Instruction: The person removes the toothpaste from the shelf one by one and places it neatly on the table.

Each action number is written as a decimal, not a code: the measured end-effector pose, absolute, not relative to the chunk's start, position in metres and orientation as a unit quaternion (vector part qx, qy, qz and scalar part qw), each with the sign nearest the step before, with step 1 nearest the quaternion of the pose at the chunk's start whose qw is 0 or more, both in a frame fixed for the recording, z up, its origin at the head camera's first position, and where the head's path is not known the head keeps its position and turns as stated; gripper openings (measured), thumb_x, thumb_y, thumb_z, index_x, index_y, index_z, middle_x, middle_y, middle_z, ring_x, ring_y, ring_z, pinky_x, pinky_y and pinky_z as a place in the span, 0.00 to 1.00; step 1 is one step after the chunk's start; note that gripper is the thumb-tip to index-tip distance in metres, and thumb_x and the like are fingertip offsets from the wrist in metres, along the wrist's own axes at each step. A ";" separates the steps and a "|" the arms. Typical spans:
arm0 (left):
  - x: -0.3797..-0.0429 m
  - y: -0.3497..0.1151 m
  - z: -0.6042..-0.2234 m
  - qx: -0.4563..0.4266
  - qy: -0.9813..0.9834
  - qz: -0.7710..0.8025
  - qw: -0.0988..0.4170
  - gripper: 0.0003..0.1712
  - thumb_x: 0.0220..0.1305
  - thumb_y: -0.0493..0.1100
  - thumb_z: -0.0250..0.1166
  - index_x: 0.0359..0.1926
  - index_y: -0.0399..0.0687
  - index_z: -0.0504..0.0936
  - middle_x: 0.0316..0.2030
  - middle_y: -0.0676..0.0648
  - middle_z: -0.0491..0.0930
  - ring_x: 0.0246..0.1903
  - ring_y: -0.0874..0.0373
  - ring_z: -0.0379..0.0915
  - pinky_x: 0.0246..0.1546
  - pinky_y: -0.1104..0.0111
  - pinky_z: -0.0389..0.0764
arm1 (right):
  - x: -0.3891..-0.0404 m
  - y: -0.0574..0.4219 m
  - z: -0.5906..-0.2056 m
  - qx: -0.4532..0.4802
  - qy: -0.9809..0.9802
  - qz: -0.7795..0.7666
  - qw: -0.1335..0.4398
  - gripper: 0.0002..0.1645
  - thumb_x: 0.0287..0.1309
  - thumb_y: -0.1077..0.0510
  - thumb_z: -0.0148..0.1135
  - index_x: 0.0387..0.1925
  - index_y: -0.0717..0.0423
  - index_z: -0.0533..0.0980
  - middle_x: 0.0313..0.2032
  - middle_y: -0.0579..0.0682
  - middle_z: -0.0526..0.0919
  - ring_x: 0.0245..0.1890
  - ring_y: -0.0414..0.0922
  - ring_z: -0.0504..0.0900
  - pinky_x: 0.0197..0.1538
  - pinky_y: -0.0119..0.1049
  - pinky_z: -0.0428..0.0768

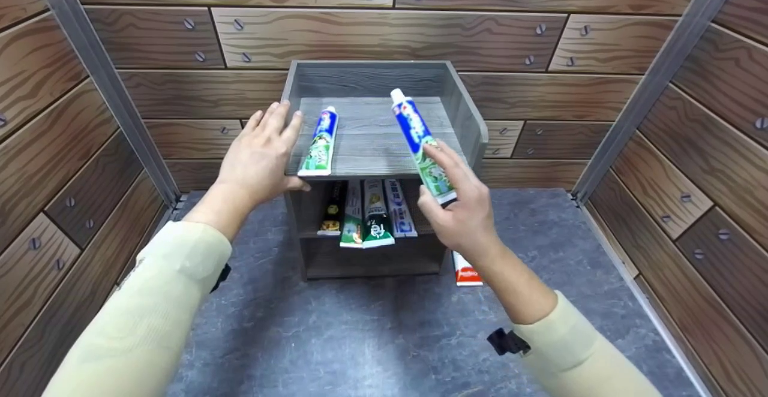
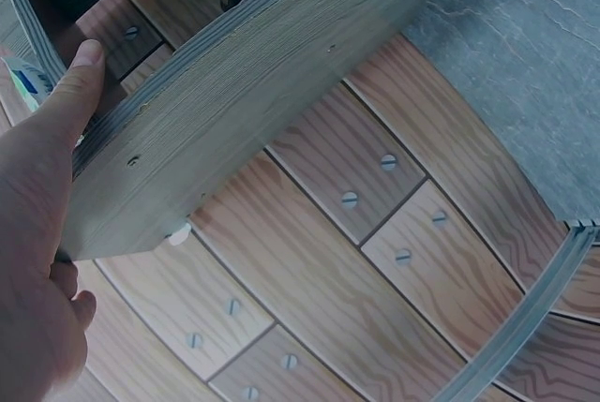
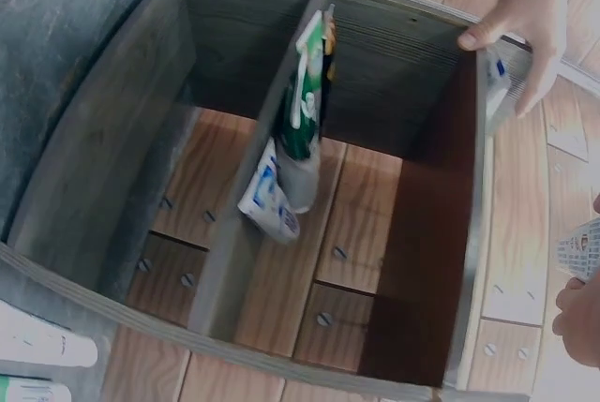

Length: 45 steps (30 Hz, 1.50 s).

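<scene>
My right hand (image 1: 461, 208) grips the lower part of a blue and green toothpaste tube (image 1: 413, 124), its white cap pointing up and away, over the right part of the shelf's top. My left hand (image 1: 261, 151) is at the left side of the small grey wooden shelf (image 1: 372, 136), fingers extended along the side panel and thumb at the front corner. Beside those fingers, a matching toothpaste tube (image 1: 322, 142) lies on the top board, cap toward the back. In the right wrist view, the held tube (image 3: 579, 250) shows only partly at the right edge.
Several toothpaste tubes (image 1: 377, 217) lie side by side on the middle level, their ends sticking out in front. A red and white tube (image 1: 468, 270) lies on the grey floor (image 1: 336, 337) by the shelf's right side. Wood-patterned walls (image 1: 384, 40) enclose the back and both sides.
</scene>
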<state>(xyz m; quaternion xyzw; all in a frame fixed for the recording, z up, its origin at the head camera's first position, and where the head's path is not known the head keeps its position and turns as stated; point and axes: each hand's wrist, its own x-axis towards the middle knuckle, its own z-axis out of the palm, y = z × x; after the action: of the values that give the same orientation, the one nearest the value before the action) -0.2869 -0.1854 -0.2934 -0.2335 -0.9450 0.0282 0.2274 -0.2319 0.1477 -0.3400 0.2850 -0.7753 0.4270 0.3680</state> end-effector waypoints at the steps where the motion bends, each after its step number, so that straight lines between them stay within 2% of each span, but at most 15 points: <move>1: -0.287 -0.186 -0.294 -0.233 -0.945 0.028 0.227 0.76 0.40 0.68 0.85 0.80 0.33 0.59 0.78 0.26 0.57 0.78 0.32 0.55 0.80 0.45 0.56 | -0.231 0.150 -0.338 0.288 -0.772 0.425 0.374 0.38 0.55 0.68 0.68 0.70 0.53 0.77 0.72 0.59 0.76 0.56 0.53 0.84 0.48 0.47 0.90; 7: -0.286 -0.186 -0.294 -0.232 -0.946 0.027 0.223 0.76 0.41 0.68 0.85 0.80 0.33 0.59 0.78 0.26 0.57 0.78 0.32 0.54 0.80 0.46 0.55 | -0.225 0.162 -0.327 0.291 -0.761 0.419 0.400 0.38 0.55 0.69 0.68 0.70 0.54 0.77 0.71 0.54 0.76 0.51 0.51 0.86 0.43 0.38 0.89; 13: -0.287 -0.185 -0.294 -0.231 -0.946 0.026 0.225 0.76 0.40 0.68 0.85 0.80 0.33 0.59 0.78 0.27 0.57 0.78 0.32 0.55 0.80 0.46 0.55 | -0.221 0.173 -0.317 0.280 -0.753 0.419 0.423 0.37 0.53 0.68 0.68 0.68 0.55 0.79 0.71 0.55 0.77 0.58 0.53 0.84 0.49 0.32 0.88; 21: -0.288 -0.185 -0.293 -0.228 -0.947 0.023 0.223 0.75 0.41 0.67 0.86 0.81 0.35 0.60 0.78 0.27 0.57 0.78 0.33 0.54 0.80 0.47 0.55 | -0.222 0.195 -0.309 0.257 -0.744 0.421 0.451 0.37 0.52 0.68 0.69 0.67 0.56 0.79 0.70 0.51 0.79 0.57 0.53 0.84 0.45 0.25 0.85; 29: -0.287 -0.185 -0.294 -0.228 -0.948 0.027 0.219 0.75 0.42 0.68 0.85 0.81 0.34 0.59 0.78 0.27 0.56 0.79 0.33 0.53 0.80 0.46 0.54 | -0.227 0.221 -0.306 0.213 -0.742 0.426 0.471 0.39 0.51 0.74 0.69 0.68 0.59 0.78 0.69 0.51 0.79 0.44 0.41 0.83 0.39 0.22 0.82; 35: -0.287 -0.185 -0.294 -0.230 -0.947 0.029 0.222 0.76 0.41 0.68 0.85 0.81 0.34 0.59 0.78 0.27 0.57 0.79 0.33 0.53 0.80 0.46 0.54 | -0.222 0.232 -0.300 0.180 -0.745 0.425 0.482 0.38 0.52 0.76 0.67 0.67 0.61 0.78 0.65 0.55 0.83 0.40 0.36 0.80 0.35 0.20 0.78; 40: -0.287 -0.186 -0.294 -0.228 -0.948 0.032 0.219 0.76 0.42 0.69 0.84 0.81 0.34 0.58 0.78 0.27 0.56 0.79 0.33 0.53 0.81 0.46 0.54 | -0.215 0.237 -0.296 0.162 -0.751 0.423 0.480 0.38 0.53 0.77 0.65 0.68 0.63 0.77 0.61 0.61 0.84 0.41 0.36 0.79 0.39 0.20 0.77; 45: -0.287 -0.185 -0.294 -0.226 -0.949 0.034 0.218 0.76 0.42 0.69 0.84 0.81 0.34 0.58 0.79 0.27 0.56 0.79 0.33 0.53 0.81 0.46 0.53 | -0.232 0.259 -0.316 0.134 -0.767 0.406 0.478 0.40 0.53 0.76 0.66 0.71 0.64 0.75 0.63 0.61 0.83 0.47 0.33 0.77 0.46 0.20 0.75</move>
<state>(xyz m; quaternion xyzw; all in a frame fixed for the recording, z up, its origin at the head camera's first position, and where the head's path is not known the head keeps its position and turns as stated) -0.2873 -0.1854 -0.2938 -0.2262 -0.9487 0.0336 0.2182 -0.2317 0.2589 -0.3157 0.1342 -0.7670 0.4061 0.4784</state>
